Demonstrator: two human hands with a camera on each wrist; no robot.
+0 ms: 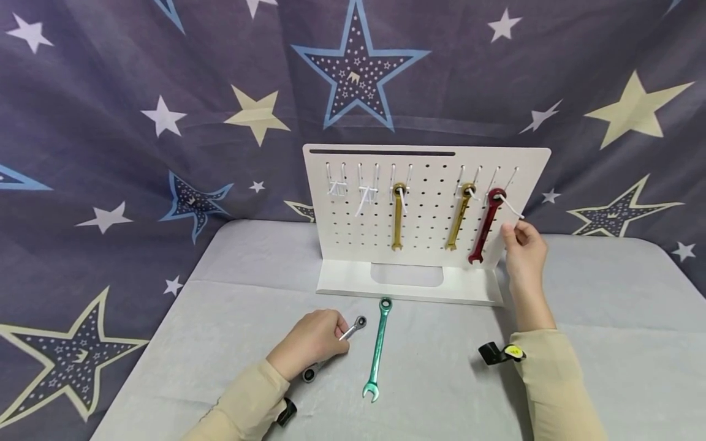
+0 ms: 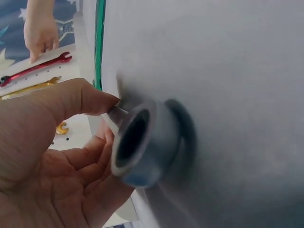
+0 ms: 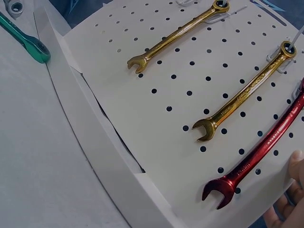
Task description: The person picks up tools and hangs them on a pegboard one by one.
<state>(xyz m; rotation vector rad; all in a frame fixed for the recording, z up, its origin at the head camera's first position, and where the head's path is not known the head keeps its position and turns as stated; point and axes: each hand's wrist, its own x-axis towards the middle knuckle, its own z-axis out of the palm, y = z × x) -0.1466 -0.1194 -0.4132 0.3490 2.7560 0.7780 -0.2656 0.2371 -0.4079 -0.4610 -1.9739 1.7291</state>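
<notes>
The silver wrench [image 1: 347, 334] slanted toward the board [image 1: 427, 225].
Left hand [image 1: 315, 335] pinched its shaft; right hand [image 1: 526, 258] held the board's right edge.

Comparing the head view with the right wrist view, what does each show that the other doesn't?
Only the head view: the left-hand grip pinching the silver wrench, both the left sleeve and the right sleeve, and the open end of the green wrench.

Only the right wrist view: pale markings on the shaft of the red wrench.

Both: that red wrench and two gold wrenches hanging on the white pegboard, the right-hand grip at its edge, and the ring end of the green wrench.
</notes>
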